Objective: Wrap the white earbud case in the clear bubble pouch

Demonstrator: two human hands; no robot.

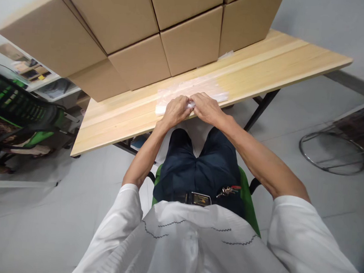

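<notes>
A clear plastic bag [210, 88] lies flat on the wooden table, close to its near edge. My left hand [176, 110] is closed on the near side of the plastic, fingers curled. Beside it, my right hand [206, 106] grips the same plastic, its fingertips almost touching those of the left. Between the two hands the plastic is bunched up and shiny. Whether anything small is inside the bunched part is hidden by the fingers.
Stacked cardboard boxes [137, 62] fill the back of the table [287, 60]. A scrap of clear plastic [226, 55] lies against them. On the left stands a black and green chair [22, 100]; a round metal stool base [332, 152] is on the right.
</notes>
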